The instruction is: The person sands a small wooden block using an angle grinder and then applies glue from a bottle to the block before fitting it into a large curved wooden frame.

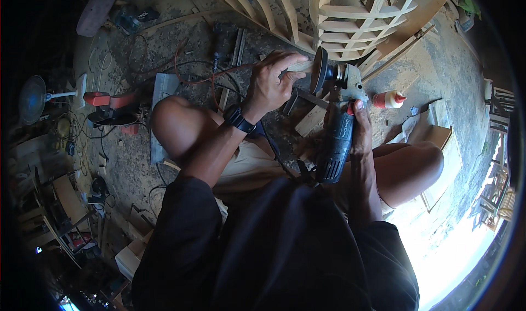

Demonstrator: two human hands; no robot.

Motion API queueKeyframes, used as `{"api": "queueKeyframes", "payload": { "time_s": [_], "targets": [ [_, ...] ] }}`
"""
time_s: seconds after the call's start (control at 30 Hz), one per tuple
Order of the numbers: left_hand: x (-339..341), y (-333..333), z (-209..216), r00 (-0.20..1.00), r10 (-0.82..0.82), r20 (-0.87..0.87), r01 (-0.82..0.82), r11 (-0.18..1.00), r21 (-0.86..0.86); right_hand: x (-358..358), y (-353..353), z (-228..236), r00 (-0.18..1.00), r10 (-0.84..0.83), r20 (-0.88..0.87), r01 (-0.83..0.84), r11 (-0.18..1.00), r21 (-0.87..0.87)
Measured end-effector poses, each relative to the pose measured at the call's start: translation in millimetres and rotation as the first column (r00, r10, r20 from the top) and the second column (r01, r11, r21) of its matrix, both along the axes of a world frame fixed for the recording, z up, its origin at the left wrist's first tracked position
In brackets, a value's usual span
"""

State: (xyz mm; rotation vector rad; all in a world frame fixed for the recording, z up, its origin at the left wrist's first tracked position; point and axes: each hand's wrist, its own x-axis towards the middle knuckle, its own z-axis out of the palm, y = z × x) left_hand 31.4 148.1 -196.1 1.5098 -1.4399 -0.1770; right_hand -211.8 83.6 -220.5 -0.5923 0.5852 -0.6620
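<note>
My right hand (360, 127) is wrapped round the dark blue and black body of an angle grinder (336, 144), with the thumb near its red part. The grinder stands with its silver head away from me and its round sanding disc (318, 72) facing left. Between the thumb and fingers of my left hand (272, 83) is a small light wooden piece (300, 66). Its right end is at the disc's face; whether they touch I cannot tell. A dark watch (240, 119) sits on my left wrist.
Slatted light-wood frames (364, 23) stand beyond the grinder. A red and white bottle (389, 99) is to its right. Wood offcuts (311, 121) and cables (213, 76) lie on the dusty floor. A red cut-off saw (112, 105) and a fan (34, 100) stand at left.
</note>
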Motion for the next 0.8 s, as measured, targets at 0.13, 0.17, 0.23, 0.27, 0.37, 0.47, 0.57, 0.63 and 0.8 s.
{"api": "queueKeyframes", "payload": {
  "time_s": [0.13,0.17,0.23,0.27,0.37,0.47,0.57,0.63,0.8],
  "targets": [
    [0,1,-1,1.000,-0.011,0.006,0.011,1.000,0.004,-1,-1,-4,1.000,-0.004,0.006,0.004,1.000,0.008],
    [1,1,0,1.000,-0.012,0.006,0.012,1.000,0.004,-1,-1,-4,1.000,-0.005,0.006,0.005,1.000,0.008],
    [1,0,1,0.999,-0.033,0.013,0.033,0.999,-0.010,-1,-2,-4,1.000,0.008,0.024,-0.008,1.000,0.006],
    [0,0,2,0.999,-0.034,0.012,0.035,0.999,-0.011,-1,-2,-5,1.000,0.007,0.023,-0.007,1.000,0.005],
    [-2,-2,3,0.998,-0.037,-0.041,0.036,0.999,-0.019,0,-4,-7,1.000,-0.011,0.011,0.011,1.000,0.002],
    [3,-8,3,0.998,0.036,-0.052,-0.037,0.999,-0.027,2,-4,-5,0.999,-0.010,0.039,0.009,1.000,0.024],
    [10,-10,2,0.998,0.029,-0.050,-0.029,1.000,0.007,2,-3,-4,0.996,-0.026,0.080,0.019,0.997,0.081],
    [5,-11,0,0.999,0.029,-0.023,-0.029,1.000,-0.004,-1,-6,-10,0.996,0.029,0.090,-0.036,0.997,0.072],
    [2,-10,-1,1.000,0.019,-0.016,-0.019,1.000,0.018,3,-5,-7,0.998,0.007,0.063,-0.008,1.000,0.019]
  ]
}}
